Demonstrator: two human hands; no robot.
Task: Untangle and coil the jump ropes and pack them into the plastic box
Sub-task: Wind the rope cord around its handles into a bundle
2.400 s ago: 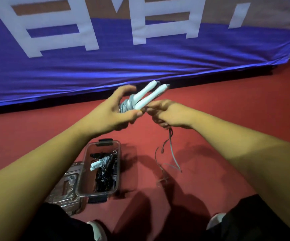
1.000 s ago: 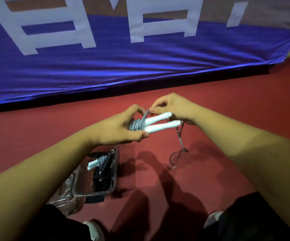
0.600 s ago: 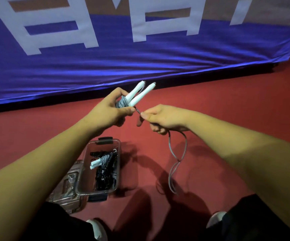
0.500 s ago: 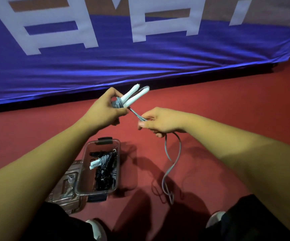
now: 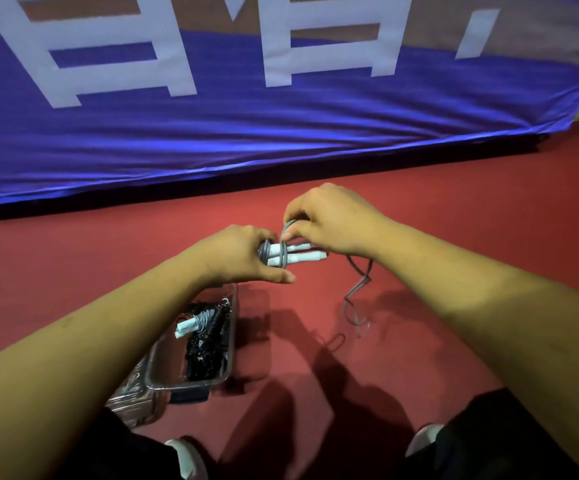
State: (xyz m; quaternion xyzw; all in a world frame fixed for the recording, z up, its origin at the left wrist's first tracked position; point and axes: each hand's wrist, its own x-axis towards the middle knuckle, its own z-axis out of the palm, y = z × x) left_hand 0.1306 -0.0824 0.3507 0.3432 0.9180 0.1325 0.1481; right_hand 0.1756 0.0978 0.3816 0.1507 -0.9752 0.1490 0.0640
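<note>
Blue banner point(image 5: 281, 133): drapes along the floor's far edge, well apart from me.
Red floor point(image 5: 471, 220): carries the plastic box point(image 5: 233, 317) on its near left, open, coiled ropes point(image 5: 205, 341) inside, lid point(image 5: 128, 403) just beside it.
Left hand point(image 5: 243, 254): clamps both white handles point(image 5: 298, 259) above the box.
Right hand point(image 5: 329, 220): pinches the grey cord point(image 5: 283, 254), laying a turn over the handles.
Cord: light, limp, probably slick; best held close to the handles.
Loose tail point(image 5: 354, 299): kinked, trailing onto the floor; may snag.
</note>
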